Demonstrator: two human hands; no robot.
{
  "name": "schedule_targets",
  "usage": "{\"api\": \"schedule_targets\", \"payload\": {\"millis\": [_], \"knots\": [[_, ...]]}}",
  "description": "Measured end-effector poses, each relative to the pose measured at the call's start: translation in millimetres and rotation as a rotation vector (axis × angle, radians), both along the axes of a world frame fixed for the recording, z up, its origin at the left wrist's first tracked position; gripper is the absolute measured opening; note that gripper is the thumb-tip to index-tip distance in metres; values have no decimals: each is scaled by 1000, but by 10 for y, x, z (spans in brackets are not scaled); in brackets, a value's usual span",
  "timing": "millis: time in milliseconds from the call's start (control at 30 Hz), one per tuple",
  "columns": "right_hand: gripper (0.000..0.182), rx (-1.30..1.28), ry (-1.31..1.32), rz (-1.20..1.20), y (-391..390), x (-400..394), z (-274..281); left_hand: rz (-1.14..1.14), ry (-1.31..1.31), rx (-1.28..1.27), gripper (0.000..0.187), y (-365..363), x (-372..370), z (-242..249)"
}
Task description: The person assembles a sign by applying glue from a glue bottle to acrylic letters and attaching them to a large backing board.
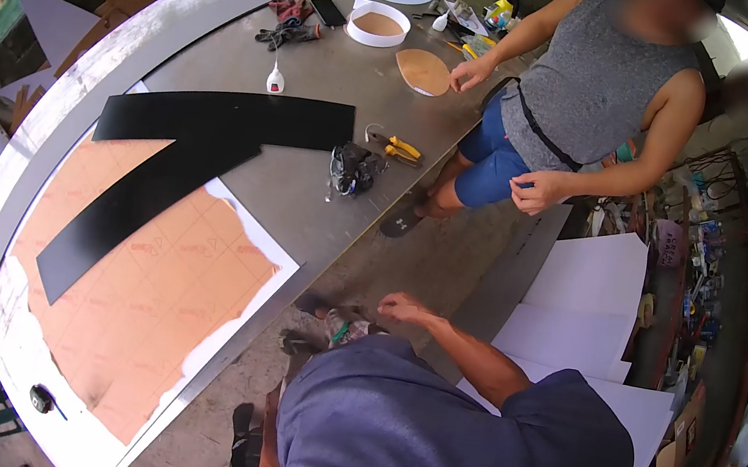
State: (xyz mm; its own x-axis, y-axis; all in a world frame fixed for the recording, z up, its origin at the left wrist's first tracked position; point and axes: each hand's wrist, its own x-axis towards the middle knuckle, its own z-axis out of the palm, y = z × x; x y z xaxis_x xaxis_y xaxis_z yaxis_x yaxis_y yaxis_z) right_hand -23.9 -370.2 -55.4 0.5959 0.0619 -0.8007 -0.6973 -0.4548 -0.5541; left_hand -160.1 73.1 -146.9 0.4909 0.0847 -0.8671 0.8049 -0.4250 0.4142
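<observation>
My right hand point(403, 309) reaches out from a blue sleeve, low beside the table's edge, with its fingers curled. It hovers just above a small dark bundle with a green bit point(343, 328) near the floor; whether it grips anything I cannot tell. My left hand is not in view. My blue shirt point(448, 448) fills the lower middle of the view. On the grey table point(302, 194) lies a large black cut-out shape point(203, 145), partly over a brown paper-faced sheet point(142, 296).
Another person in a grey top point(599, 84) stands at the table's far side with one hand by a tan oval piece point(422, 72). Yellow-handled pliers point(398, 148), dark gloves point(354, 170), a glue bottle point(275, 79) and white rings point(378, 23) lie on the table. White sheets point(587, 294) are stacked at right.
</observation>
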Motion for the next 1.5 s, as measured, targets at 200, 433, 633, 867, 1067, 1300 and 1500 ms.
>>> {"api": "schedule_targets", "payload": {"millis": [200, 433, 633, 867, 1067, 1300, 1500], "knots": [[37, 3, 38, -61, 37, -349, -63, -89, 25, 97, 43, 499, -463, 235], [33, 21, 0, -161, 53, -558, -247, -167, -9, 164, 41, 799, -553, 342], [38, -2, 15, -135, 103, -890, -325, -256, -98, 169, 38, 444, 41, 178], [38, 14, 90, -153, 146, -1015, -338, -422, -146, 258, 36, 771, -181, 439], [39, -19, 148, -106, 128, -902, -300, -589, -148, 312, 34, 1414, -1177, 1151], [37, -196, -217, 502, -51, -683, -966, -536, -194, 263, 26, 1727, -1508, 1479], [37, -216, -253, 578, -262, -656, -1530, -184, -327, 114, 36, 1722, -1491, 836]]}}
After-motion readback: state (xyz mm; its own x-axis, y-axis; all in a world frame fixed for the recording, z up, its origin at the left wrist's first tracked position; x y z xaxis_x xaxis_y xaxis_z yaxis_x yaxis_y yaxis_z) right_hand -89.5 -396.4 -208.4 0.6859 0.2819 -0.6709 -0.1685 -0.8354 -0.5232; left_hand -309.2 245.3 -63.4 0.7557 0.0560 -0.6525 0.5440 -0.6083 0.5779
